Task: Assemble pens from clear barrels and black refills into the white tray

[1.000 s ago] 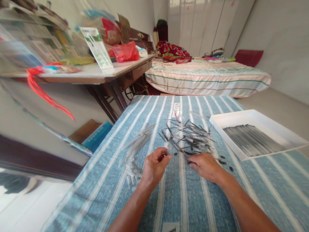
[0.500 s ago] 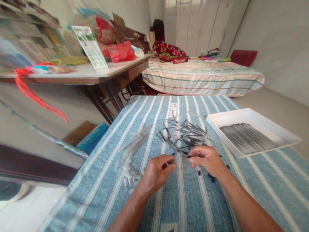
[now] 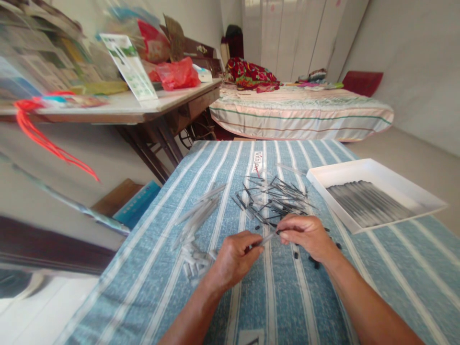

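My left hand [image 3: 237,256] pinches a clear pen barrel [image 3: 268,238] between thumb and fingers, its far end pointing to the right. Thumb and fingertips of my right hand [image 3: 304,237] are closed on a small black plug [image 3: 278,232] at that end of the barrel; whether it sits inside cannot be made out. Just beyond both hands lies a loose heap of thin black pen refills [image 3: 283,196]. To the left are clear barrels [image 3: 201,211] and a pile of short translucent caps [image 3: 196,258]. Several black plugs [image 3: 314,262] lie beside my right wrist.
A white box [image 3: 391,175] at the right holds a row of grey-black pens [image 3: 366,203]. The striped cloth [image 3: 151,268] covers the table. A side table [image 3: 125,115] with bags stands at the left, and a bed [image 3: 302,112] is beyond.
The clear barrel now shows extending from my left fingers to the black plug in my right. My hands stay nearly in place; the view has shifted slightly.
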{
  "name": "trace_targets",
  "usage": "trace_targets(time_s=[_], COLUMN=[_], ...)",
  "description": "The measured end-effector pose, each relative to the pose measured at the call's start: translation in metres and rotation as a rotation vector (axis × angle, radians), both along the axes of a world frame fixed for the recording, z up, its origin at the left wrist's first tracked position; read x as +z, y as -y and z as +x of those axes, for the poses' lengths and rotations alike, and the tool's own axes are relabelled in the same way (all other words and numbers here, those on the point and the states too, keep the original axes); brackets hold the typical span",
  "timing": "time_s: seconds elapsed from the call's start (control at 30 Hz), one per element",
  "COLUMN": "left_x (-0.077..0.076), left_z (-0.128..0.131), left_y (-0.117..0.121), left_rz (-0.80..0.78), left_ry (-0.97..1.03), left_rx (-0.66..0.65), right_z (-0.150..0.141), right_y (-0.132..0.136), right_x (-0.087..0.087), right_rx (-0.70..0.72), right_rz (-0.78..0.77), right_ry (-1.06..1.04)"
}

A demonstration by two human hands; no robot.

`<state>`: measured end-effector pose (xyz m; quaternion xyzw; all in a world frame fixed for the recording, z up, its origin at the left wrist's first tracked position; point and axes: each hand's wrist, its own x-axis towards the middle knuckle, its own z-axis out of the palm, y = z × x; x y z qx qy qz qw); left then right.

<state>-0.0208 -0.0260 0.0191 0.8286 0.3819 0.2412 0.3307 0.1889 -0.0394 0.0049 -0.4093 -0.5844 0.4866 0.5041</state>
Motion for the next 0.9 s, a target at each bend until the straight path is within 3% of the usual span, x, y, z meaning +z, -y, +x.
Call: trace_targets(time_s=[0.63,0.9], left_x=[0.0004,-0.0007], left_z=[0.0012,-0.0007], left_y=[0.0006,0.0005], left_rz=[-0.015,-0.159], left_ry=[-0.068,-0.017], left_rx=[-0.054,-0.068], right_z=[-0.0011,-0.0005], right_y=[-0.0019,-0.0015], right_x=[-0.0087,-0.0064], right_rx=[0.049,0.070], right_rz=[0.062,0.039], right_ry=[0.035,0.085])
